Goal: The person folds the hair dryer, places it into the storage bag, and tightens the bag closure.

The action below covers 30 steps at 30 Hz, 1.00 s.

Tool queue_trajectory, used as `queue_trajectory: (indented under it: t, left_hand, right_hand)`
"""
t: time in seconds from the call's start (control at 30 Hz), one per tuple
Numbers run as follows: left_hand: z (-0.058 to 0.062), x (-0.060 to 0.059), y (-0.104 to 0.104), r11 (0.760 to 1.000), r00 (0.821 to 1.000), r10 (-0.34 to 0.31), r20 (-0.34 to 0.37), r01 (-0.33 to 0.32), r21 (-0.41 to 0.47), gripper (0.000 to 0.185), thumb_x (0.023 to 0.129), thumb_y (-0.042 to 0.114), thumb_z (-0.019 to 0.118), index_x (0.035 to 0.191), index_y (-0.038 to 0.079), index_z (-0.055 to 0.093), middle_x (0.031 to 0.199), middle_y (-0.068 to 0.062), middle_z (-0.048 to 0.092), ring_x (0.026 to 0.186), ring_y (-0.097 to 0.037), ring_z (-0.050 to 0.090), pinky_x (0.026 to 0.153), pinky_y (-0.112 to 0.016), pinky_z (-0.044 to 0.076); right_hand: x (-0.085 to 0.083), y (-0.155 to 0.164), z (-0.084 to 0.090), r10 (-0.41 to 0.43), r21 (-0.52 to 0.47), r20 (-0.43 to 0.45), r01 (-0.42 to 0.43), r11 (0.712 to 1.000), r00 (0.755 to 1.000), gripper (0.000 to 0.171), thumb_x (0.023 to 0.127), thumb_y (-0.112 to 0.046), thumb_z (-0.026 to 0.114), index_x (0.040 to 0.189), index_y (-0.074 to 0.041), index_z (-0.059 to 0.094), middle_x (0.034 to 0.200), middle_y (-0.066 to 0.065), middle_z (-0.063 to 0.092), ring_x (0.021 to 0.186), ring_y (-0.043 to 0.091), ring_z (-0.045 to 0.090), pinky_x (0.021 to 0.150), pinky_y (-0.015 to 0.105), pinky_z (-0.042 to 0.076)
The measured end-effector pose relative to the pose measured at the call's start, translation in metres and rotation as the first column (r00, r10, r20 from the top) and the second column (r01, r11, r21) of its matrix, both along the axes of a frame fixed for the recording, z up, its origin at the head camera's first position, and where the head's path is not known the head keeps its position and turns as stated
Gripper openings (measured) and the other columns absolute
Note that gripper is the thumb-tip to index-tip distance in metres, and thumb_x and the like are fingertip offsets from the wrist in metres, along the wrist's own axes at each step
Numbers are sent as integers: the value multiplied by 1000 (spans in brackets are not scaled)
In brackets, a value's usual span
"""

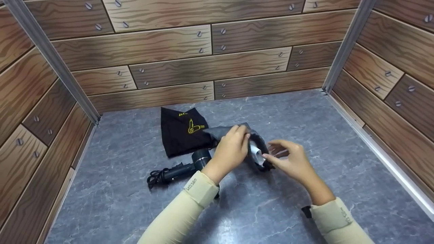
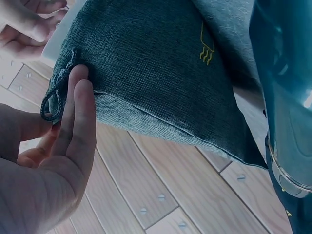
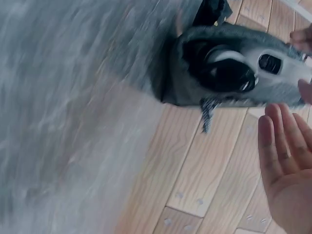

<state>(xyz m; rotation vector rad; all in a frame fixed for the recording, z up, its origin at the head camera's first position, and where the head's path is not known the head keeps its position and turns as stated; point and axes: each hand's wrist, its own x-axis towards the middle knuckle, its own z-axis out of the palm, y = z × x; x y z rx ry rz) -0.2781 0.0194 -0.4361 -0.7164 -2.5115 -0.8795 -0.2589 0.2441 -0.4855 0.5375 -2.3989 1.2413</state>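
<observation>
A dark grey drawstring bag with a yellow print lies on its side, its mouth turned to the right. My left hand pinches the bag's rim near the cord, seen closely in the left wrist view. Inside the mouth sits a white appliance; the right wrist view shows a dark round part and a dark slot on it, the rest hidden by cloth. Beside the opening is my right hand, fingers extended and apart from the thumb. In the right wrist view its fingers are straight, with nothing gripped.
Left of the bag lies a flat black pouch with a yellow hair-dryer print. A dark hair dryer with its cord bundled rests in front of it, partly behind my left forearm. Wood-patterned walls border the grey marbled table.
</observation>
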Motion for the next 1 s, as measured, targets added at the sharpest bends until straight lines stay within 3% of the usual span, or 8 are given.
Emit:
queue_trajectory:
  t: [0.17,0.3,0.63,0.83,1.0]
  left_hand:
    - [0,1,0,1000,1000,-15,6,15,-8,12,110,16,55,107,9,64,97,-5,63,80,-21,63,71,-39,57]
    - [0,2,0,999,999,-33,16,34,-2,12,111,16,54,105,9,63,96,-4,61,80,-18,60,70,-36,54]
    - [1,3,1,997,997,-71,35,70,23,12,111,15,55,107,9,64,97,-4,62,80,-17,60,70,-31,54]
    - [1,4,0,995,995,-96,35,95,36,11,109,14,56,106,8,65,95,-4,62,79,-15,60,68,-27,53]
    - [1,4,-3,986,982,-154,106,147,76,10,100,17,68,105,8,70,97,-4,62,79,-12,56,68,-23,49]
  right_hand:
    - [-7,7,-2,20,47,180,-29,998,983,74,75,-30,99,137,-5,67,127,15,73,113,36,72,97,55,59]
    - [-11,4,-3,37,46,257,-50,998,966,79,78,-40,96,141,-6,64,135,16,69,117,38,71,100,57,58]
    - [-18,-8,1,32,44,266,-46,998,963,69,80,-39,95,135,-6,69,128,14,73,102,29,77,84,43,64]
    - [-21,-13,1,-13,76,260,-7,997,965,72,77,-49,94,131,-8,70,126,13,73,108,35,75,91,54,62]
    - [-22,-14,-2,-56,145,290,14,989,955,75,82,-55,89,136,-8,67,130,16,71,114,40,73,94,55,61]
